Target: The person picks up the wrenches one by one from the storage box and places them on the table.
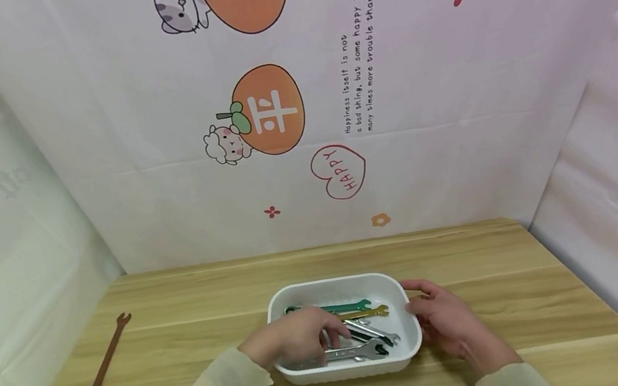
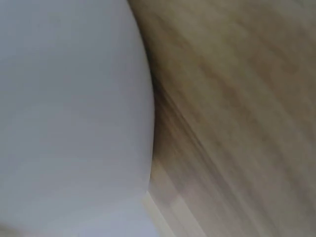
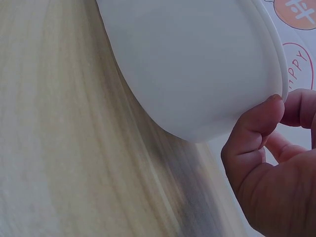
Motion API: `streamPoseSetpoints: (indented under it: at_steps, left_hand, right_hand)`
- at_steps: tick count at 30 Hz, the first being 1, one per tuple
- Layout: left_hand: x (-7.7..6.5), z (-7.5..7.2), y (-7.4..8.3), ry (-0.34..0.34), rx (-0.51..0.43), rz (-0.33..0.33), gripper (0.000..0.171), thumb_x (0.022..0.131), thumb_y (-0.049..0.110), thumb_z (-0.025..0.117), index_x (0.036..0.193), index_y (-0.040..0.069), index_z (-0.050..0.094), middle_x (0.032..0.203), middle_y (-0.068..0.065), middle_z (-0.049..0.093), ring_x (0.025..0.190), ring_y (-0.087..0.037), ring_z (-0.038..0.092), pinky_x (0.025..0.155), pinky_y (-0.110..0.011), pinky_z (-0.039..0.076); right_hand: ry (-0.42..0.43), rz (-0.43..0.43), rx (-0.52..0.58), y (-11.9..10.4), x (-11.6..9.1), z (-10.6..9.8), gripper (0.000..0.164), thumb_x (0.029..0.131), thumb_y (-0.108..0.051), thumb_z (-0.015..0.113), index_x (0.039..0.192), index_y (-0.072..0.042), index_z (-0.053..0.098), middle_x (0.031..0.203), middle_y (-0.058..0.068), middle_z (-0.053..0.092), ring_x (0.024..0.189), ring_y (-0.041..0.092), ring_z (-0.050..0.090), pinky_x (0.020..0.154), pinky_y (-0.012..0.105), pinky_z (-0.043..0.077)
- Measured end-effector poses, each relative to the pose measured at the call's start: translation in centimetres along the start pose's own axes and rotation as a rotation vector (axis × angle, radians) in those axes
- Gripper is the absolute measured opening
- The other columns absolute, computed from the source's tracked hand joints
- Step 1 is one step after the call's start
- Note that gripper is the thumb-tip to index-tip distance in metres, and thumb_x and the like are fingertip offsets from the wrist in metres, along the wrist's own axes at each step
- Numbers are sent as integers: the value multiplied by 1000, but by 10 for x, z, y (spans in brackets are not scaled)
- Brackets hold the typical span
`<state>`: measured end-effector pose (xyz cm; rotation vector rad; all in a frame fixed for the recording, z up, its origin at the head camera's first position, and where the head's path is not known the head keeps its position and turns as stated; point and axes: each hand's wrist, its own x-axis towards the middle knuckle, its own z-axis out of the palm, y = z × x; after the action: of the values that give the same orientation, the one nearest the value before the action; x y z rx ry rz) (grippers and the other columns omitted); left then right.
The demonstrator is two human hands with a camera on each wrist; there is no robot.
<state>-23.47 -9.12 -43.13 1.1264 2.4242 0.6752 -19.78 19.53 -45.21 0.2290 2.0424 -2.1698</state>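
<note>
In the head view, a white plastic tray [image 1: 403, 314] holds several wrenches. Inside it lie a green wrench [image 1: 349, 306], a gold wrench [image 1: 370, 312] and silver ones, one silver wrench [image 1: 352, 352] near the front wall. My left hand [image 1: 304, 334] reaches down into the tray over the silver wrenches. Its fingertips are partly hidden, so a grip cannot be made out. At the tray's right end my right hand [image 1: 444, 317] pinches the rim. In the right wrist view the thumb [image 3: 261, 116] presses on the tray's outside, just below the rim.
A reddish-brown wrench [image 1: 108, 361] lies apart on the wooden table [image 1: 183, 325], at the left. A printed white cloth [image 1: 434, 164] rises behind the table, with more cloth on both sides. The left wrist view shows mostly the tray's outer wall [image 2: 74, 108].
</note>
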Motion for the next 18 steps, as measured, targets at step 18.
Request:
streamPoseSetpoints:
  at_steps: [18]
  left_hand:
    - [-4, -22, -4, 168, -196, -88, 71, 78, -8, 74, 140, 24, 59, 98, 7, 60, 87, -11, 58, 77, -29, 51]
  right_hand:
    - [-6, -3, 2, 1, 1, 0, 48, 92, 1, 57, 139, -4, 51, 103, 17, 64, 71, 19, 54, 51, 24, 42]
